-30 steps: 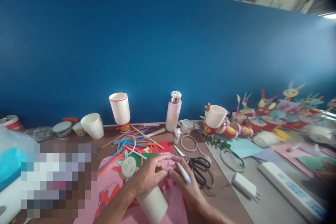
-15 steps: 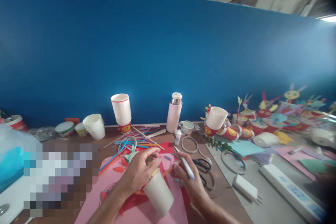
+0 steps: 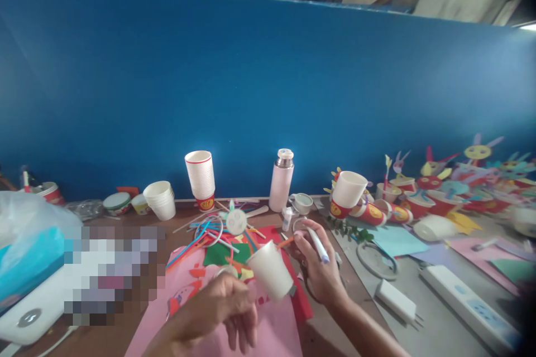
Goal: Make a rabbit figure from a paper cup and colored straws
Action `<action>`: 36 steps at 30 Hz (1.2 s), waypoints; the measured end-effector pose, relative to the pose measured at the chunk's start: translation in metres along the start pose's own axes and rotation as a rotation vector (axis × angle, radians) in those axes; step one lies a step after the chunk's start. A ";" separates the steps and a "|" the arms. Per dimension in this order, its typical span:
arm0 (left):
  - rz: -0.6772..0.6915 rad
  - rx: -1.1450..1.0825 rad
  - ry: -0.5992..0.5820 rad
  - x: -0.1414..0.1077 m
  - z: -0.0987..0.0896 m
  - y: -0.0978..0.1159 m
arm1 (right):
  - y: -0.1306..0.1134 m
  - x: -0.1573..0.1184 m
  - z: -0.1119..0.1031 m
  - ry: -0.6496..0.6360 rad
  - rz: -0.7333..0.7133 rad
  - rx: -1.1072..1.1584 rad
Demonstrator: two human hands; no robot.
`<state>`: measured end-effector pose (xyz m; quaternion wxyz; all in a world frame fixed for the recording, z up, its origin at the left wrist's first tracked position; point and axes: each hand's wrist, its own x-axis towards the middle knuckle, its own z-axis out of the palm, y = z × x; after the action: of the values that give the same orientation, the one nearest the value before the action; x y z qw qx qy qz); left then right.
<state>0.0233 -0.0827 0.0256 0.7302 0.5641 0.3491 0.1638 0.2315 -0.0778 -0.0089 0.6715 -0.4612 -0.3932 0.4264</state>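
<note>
Head view, left to right: past the plastic bag [image 3: 36,215] and the tall stack of cups [image 3: 200,175], down to the left hand [image 3: 232,304], low over the pink paper [image 3: 268,337]. Fingers loosely curled and pointing down, nothing plain to see in the grasp; no telling whether touching the cup [image 3: 272,272] or just beside it. Farther up, the rabbit face [image 3: 237,222], round and pale, ears upright. Probably flimsy, apt to crease at the ears; better steadied from below than pinched by an ear.

Next, the cup itself, white and tilted, over the pink paper and between the two hands, mouth toward upper left, base toward lower right; unclear whether resting or held. Likely light and thin-walled, easy to dent if squeezed near the mouth. Best taken low, around the firmer base, with a soft wrap of the fingers.

Then the orange strip [image 3: 286,242], between the cup's mouth and the right hand [image 3: 322,268], contact hard to make out; slim and probably bendable. Last, the right hand, gripping the marker [image 3: 317,242] slantwise: stiff, light, presumably apt to roll if laid down.
</note>
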 end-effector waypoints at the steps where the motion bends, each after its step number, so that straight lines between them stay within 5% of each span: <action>1: -0.039 -0.015 -0.026 0.004 0.005 -0.006 | 0.001 0.000 -0.001 0.004 0.001 0.011; 3: -0.074 -0.058 -0.006 0.016 0.012 -0.020 | 0.003 -0.001 -0.001 0.003 0.010 0.041; 6: -0.013 -0.233 0.174 0.034 0.013 -0.041 | 0.003 -0.002 0.000 -0.007 0.020 0.075; 9: -0.016 -0.288 0.183 0.042 0.004 -0.053 | 0.002 -0.004 0.001 -0.007 0.018 0.089; 13: -0.038 -0.330 0.222 0.041 -0.006 -0.053 | 0.002 -0.004 0.001 -0.010 0.018 0.080; 23: 0.204 -0.573 0.260 0.043 -0.003 -0.048 | 0.006 -0.008 0.005 -0.062 0.036 0.034; 36: 0.395 -0.418 0.600 0.057 -0.012 -0.056 | 0.012 -0.005 0.004 -0.123 0.018 0.034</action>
<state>0.0467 -0.0554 -0.0474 0.6494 0.3869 0.3907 0.5253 0.2234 -0.0787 -0.0202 0.6500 -0.4262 -0.4220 0.4666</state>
